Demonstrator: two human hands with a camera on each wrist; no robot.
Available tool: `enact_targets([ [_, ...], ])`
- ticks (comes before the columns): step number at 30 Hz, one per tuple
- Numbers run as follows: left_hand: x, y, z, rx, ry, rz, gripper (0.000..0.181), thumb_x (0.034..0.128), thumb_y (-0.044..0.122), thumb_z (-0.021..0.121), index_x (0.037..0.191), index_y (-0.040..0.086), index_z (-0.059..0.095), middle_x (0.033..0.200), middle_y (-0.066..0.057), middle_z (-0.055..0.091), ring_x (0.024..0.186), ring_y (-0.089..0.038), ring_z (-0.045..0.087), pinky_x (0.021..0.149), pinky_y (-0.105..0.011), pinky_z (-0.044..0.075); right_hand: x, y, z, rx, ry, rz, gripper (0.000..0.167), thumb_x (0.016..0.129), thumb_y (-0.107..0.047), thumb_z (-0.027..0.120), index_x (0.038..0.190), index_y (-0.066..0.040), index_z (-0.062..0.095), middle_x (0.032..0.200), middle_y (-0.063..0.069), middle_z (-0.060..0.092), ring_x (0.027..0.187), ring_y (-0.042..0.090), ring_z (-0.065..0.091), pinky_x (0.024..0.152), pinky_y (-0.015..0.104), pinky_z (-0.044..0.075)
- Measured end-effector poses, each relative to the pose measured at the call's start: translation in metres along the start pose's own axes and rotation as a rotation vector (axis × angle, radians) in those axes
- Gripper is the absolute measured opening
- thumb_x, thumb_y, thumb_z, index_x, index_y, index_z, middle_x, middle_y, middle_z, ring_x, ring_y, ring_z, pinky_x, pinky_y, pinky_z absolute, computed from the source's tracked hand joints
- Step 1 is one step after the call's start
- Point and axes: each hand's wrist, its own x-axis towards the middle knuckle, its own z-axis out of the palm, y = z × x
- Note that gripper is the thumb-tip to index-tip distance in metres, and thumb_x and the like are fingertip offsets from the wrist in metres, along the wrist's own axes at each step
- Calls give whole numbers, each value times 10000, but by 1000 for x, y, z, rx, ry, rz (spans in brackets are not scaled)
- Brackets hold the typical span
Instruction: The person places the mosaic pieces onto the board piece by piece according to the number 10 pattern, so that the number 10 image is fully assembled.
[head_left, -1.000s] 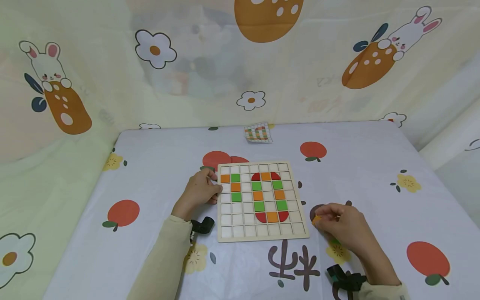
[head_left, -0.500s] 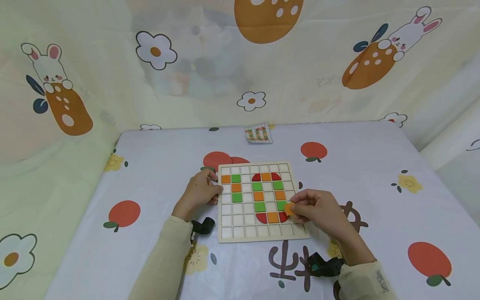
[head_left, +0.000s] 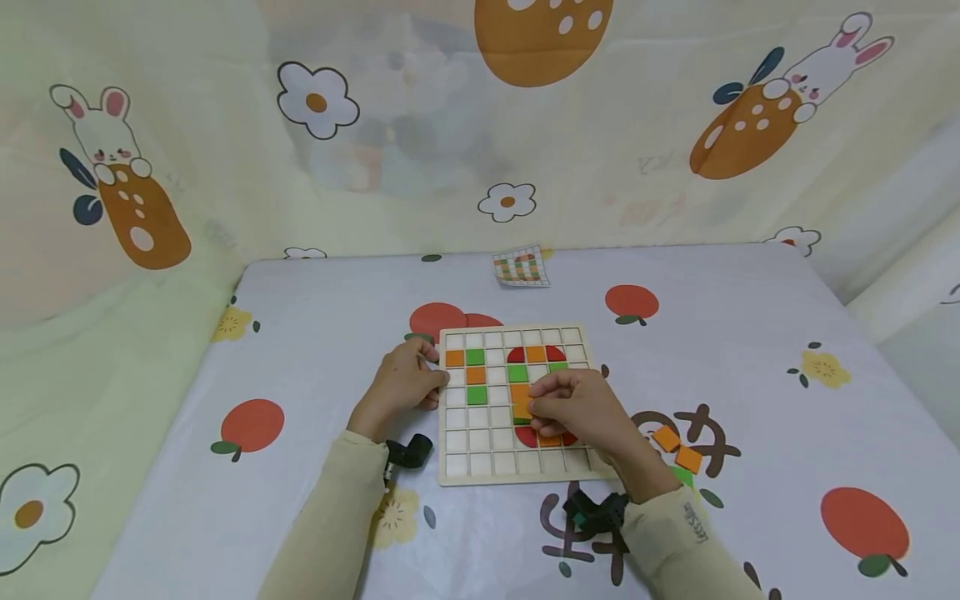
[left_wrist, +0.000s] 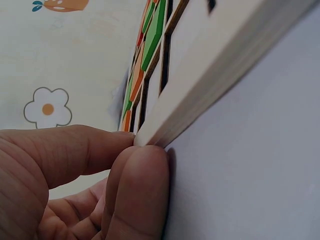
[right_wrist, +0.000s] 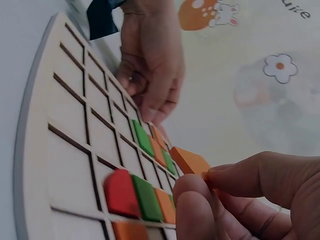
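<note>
A pale wooden grid board [head_left: 465, 463] lies on the table, its cells partly filled with orange, green and red tiles. My left hand [head_left: 400, 385] holds the board's left edge with thumb and finger; the left wrist view shows the fingertips [left_wrist: 142, 175] against the rim. Above the board, my right hand [head_left: 583, 410] pinches an orange square tile [right_wrist: 189, 161] between thumb and fingers. That tile is tilted and apart from the cells in the right wrist view. A red quarter-round tile [right_wrist: 121, 194] sits in a cell below it. The right hand hides part of the board's right side.
Two loose orange tiles [head_left: 677, 448] and a green piece [head_left: 682, 476] lie right of the board, beside the right forearm. A small patterned card [head_left: 521, 267] rests near the table's back edge. A printed cloth [head_left: 420, 200] hangs behind the table.
My right hand has carried the orange tile leftward from the table right of the board to over the board's middle. Loose tiles at the right are now uncovered. The left hand stays at the board's edge.
</note>
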Motion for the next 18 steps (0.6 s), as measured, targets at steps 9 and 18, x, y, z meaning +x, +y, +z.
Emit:
enact_targets([
  [9, 0, 0, 0, 8, 6, -10, 296, 920, 79, 740, 1155, 34, 564, 812, -104, 612, 542, -148, 649, 534, -256, 590, 15, 0, 23, -77, -11, 24, 157, 929, -67, 758, 1037, 30, 700, 823, 141, 752, 636, 186, 697, 614, 270, 620],
  [18, 0, 1, -1, 13, 1, -22, 298, 927, 91, 745, 1158, 39, 564, 810, -101, 608, 550, -154, 655, 540, -253, 590, 24, -5, 40, -105, -31, 43, 100, 921, -53, 755, 987, 10, 715, 774, 120, 731, 597, 186, 674, 583, 282, 615],
])
